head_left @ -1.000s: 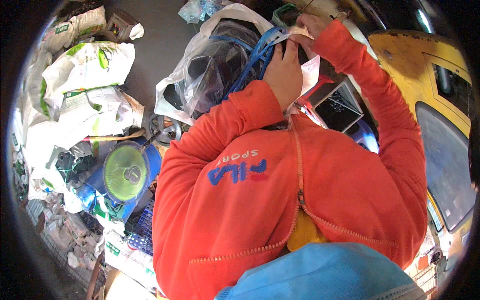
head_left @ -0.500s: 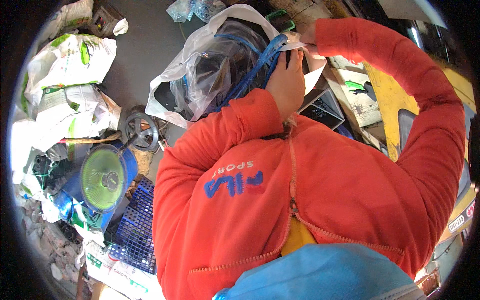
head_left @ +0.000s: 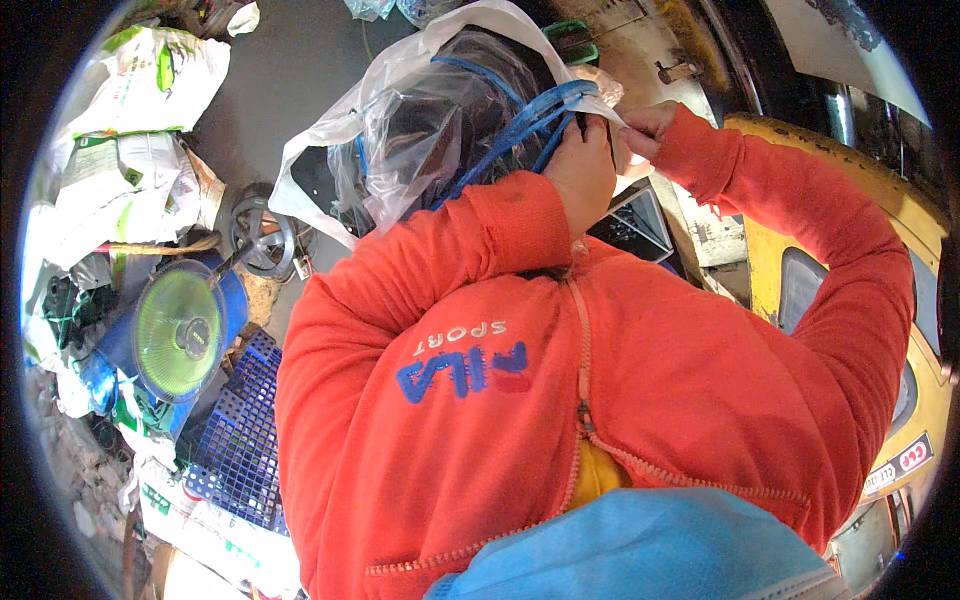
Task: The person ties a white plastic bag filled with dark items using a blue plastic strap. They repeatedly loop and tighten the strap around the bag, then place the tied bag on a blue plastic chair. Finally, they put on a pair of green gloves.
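Note:
A white woven bag (head_left: 310,150) stands in front of me with its mouth wide. Inside it lies a clear plastic liner (head_left: 400,130), crumpled around dark contents that I cannot make out. Blue cords (head_left: 530,122) run across the bag's near right side and gather at the rim. My left hand (head_left: 585,170) is closed on that gathered rim, its fingertips partly hidden under the cords. Just right of it, my right hand (head_left: 650,128) is closed with fingers bent, pinching the rim's edge.
A green-bladed fan (head_left: 182,335) stands at left beside a blue plastic crate (head_left: 240,435). White printed sacks (head_left: 125,195) are piled beyond it. A yellow machine body (head_left: 900,375) is close on my right. A green basket (head_left: 572,42) sits behind the bag.
My right hand has come nearer and slightly right along the bag's rim, its elbow lower. The left hand keeps its grip. The whole view has shifted a little.

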`<state>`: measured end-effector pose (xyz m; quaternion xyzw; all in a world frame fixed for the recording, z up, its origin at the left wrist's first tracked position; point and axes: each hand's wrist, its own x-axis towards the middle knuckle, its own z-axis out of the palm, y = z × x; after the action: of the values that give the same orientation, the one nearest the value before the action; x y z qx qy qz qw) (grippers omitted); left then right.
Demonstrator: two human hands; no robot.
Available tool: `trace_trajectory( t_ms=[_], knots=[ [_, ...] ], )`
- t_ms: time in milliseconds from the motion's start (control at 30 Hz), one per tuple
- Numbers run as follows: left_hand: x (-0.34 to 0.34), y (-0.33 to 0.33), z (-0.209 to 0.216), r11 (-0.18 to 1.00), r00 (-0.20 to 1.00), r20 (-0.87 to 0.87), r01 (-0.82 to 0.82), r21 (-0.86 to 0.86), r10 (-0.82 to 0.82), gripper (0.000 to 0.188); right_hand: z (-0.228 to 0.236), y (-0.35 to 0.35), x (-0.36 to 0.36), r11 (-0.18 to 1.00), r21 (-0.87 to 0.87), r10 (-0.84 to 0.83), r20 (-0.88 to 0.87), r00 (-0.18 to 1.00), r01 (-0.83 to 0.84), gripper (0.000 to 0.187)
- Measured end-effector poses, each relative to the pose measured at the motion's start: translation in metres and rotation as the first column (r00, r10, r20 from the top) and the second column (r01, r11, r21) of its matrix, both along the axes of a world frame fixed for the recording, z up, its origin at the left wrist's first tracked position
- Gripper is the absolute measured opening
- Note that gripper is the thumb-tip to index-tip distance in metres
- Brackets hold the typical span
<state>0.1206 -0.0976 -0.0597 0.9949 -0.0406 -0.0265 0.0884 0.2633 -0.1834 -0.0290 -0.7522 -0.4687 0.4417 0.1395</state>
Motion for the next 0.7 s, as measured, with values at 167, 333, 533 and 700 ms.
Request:
trace_trajectory(
  t_ms=[167, 333, 533, 700],
  knots=[
    [0.005, 0.009, -0.01, 0.989, 0.993, 0.011, 0.115, -0.094, -0.114, 0.028, -0.006, -0.006, -0.009, 0.99, -0.031, -0.138, -0.071, 0.988, 0.136, 0.024],
    [-0.001, 0.017, -0.008, 0.958, 0.995, 0.103, 0.013, -0.288, 0.017, 0.021, -0.017, -0.009, -0.019, 0.988, 0.127, -0.085, 0.001, 0.996, 0.085, 0.018],
    [-0.014, 0.041, 0.01, 0.837, 0.962, 0.003, 0.241, -0.491, -0.275, 0.018, -0.061, -0.014, -0.053, 0.738, 0.63, -0.353, 0.053, 0.934, 0.244, 0.013],
    [-0.114, 0.103, 0.064, 0.618, 0.91, 0.248, -0.012, -0.786, 0.333, 0.016, -0.087, -0.024, -0.062, 0.63, 0.639, -0.581, 0.011, 0.814, 0.442, 0.021]
  ],
)
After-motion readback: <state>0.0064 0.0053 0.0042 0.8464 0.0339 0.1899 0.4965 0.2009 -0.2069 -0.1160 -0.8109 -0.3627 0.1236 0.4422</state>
